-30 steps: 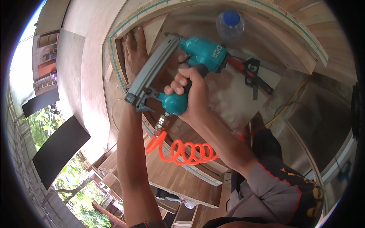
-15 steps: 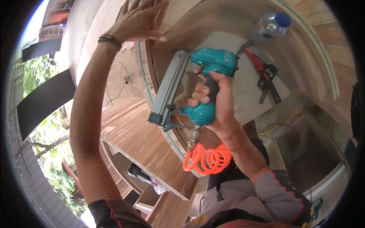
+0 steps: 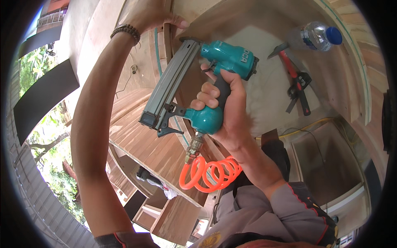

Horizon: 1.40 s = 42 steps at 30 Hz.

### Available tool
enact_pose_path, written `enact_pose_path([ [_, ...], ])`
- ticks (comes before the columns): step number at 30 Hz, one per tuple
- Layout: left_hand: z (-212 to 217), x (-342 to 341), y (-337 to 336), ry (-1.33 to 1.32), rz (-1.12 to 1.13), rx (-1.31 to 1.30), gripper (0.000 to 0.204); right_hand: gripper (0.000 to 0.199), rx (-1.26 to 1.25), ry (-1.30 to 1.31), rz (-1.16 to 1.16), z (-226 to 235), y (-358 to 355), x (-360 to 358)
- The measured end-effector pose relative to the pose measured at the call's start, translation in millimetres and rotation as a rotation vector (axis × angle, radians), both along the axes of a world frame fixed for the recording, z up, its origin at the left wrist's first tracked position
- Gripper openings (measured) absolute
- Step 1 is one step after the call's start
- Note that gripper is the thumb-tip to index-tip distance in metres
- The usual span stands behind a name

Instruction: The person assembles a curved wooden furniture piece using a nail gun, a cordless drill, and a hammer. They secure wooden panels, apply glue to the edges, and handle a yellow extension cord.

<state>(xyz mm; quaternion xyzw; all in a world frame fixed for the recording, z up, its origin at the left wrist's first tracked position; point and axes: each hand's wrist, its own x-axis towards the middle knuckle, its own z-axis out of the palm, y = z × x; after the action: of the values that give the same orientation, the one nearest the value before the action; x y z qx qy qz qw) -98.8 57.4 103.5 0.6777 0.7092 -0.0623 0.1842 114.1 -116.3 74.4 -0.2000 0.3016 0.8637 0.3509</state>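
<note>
Left arm stretched far and up, forearm bare, beaded band at the wrist; left hand [image 3: 151, 16] at the far top, palm down, fingers spread flat, thumb out to the right. Right arm bent in from the near right, grey sleeve at the elbow; right hand [image 3: 223, 105] fisted, fingers curled tight, wrist cocked.

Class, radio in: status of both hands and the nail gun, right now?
Right hand gripping nail gun. Left hand pressed on wood panel. Nose against the panel. Orange hose hanging clear.

Glossy teal plastic nail gun [image 3: 215, 78]
</note>
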Motion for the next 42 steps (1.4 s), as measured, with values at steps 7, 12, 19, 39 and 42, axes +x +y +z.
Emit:
enact_pose_path([
  [7, -3, 6, -6, 0.14, 0.086, 0.093, 0.151, 0.024, -0.043, -0.023, -0.04, 11, 0, -9],
  [12, -2, 7, -8, 0.133, 0.025, 0.164, 0.15, 0.025, -0.032, -0.08, -0.029, 15, 4, -20],
  [19, 3, 11, -4, 0.11, 0.186, 0.007, 0.152, 0.024, -0.024, -0.1, 0.006, 13, 3, -16],
  [39, 0, 11, -2, 0.153, 0.177, 0.054, 0.149, 0.025, -0.047, -0.162, 0.031, 12, 2, -21],
  [42, -5, 8, -4, 0.175, 0.147, 0.076, 0.151, 0.026, -0.019, -0.145, 0.012, 11, 4, -17],
])
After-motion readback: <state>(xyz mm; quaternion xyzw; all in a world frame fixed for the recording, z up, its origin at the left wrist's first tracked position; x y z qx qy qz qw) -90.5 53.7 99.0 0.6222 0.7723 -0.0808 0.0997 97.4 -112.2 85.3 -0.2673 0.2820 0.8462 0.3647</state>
